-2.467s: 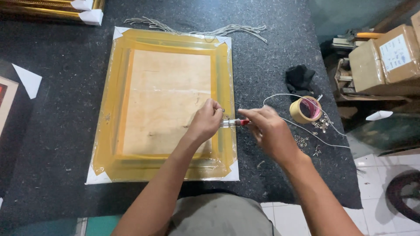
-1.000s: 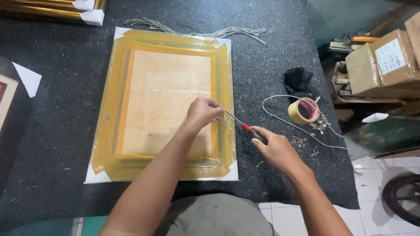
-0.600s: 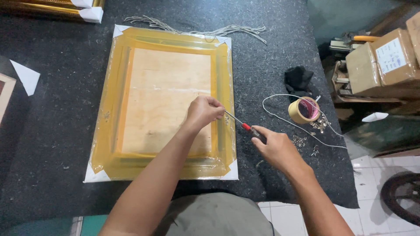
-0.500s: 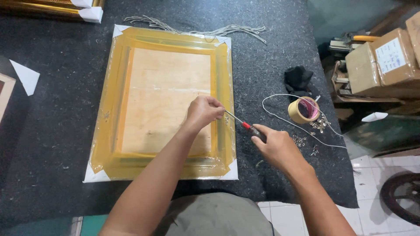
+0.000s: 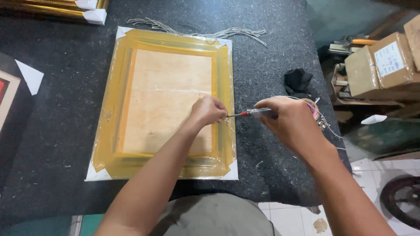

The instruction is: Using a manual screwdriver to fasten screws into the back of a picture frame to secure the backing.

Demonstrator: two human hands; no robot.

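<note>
I take the wrapped picture frame (image 5: 168, 102) as the landmark; it lies face down on the dark felt counter (image 5: 57, 144), its pale backing board (image 5: 168, 98) upward and white corner guards on its corners.

1. Left hand (image 5: 210, 110): closed into a loose fist, pressed down on the right-hand rail of the frame, near the edge of the backing board. Whether it pinches a small fitting under the fingertips I cannot tell.
2. Right hand (image 5: 291, 120): just off the frame's right edge, closed around the handle of a screwdriver (image 5: 250, 113). The shaft lies nearly level and its tip meets the left hand at the rail.
3. Right of the frame, partly behind the right hand: a roll of tape (image 5: 313, 107), a thin wire, a dark cloth (image 5: 298, 81). A bundle of cords (image 5: 201, 31) lies along the frame's far edge.

Step in hand, as I judge it: driving or seating a small fastener into the right rail. The next move calls for a steady tip on the fastener, firm bracing by the left hand, and pressure kept in line with the shaft, since a slip would tear the wrap
</note>
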